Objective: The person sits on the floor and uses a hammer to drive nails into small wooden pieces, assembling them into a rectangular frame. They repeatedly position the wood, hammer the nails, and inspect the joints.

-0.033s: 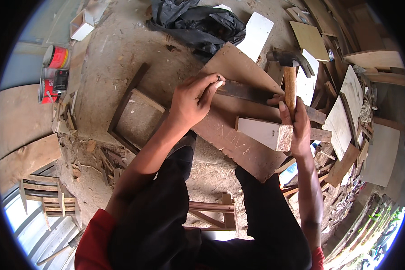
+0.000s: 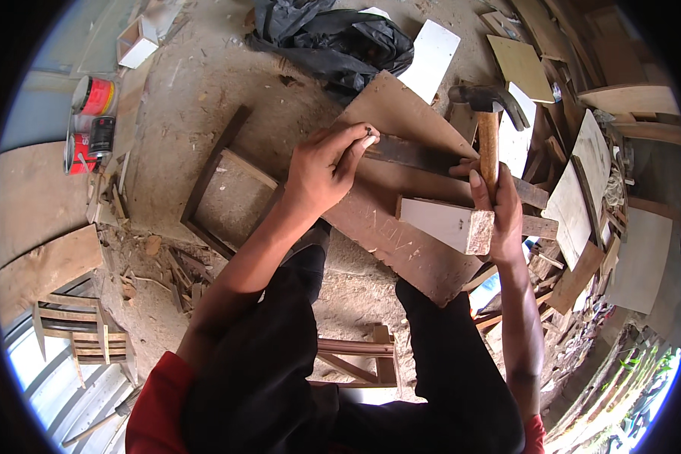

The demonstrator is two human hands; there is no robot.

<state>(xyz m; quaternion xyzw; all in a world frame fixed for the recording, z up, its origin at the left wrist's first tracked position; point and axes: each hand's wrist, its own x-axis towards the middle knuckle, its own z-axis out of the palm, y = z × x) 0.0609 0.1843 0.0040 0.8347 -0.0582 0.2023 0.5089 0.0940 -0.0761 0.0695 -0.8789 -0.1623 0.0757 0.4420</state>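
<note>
My left hand [image 2: 321, 170] pinches a small nail [image 2: 368, 139] upright against the end of a dark wooden strip [image 2: 424, 157]. The strip lies across a large brown board [image 2: 390, 106] on the dusty floor. My right hand [image 2: 499, 208] grips the wooden handle of a hammer [image 2: 489, 132], whose dark steel head is raised above the strip, to the right of the nail. A white-painted wooden block [image 2: 446, 225] rests on the board just below the strip, touching my right hand.
An open wooden frame [image 2: 212, 163] lies left of the board. A black plastic bag [image 2: 333, 41] and white panels [image 2: 431, 49] are beyond it. Paint cans [image 2: 91, 121] stand far left. Stacked boards and offcuts [image 2: 583, 189] crowd the right. A low wooden stool [image 2: 356, 356] sits between my legs.
</note>
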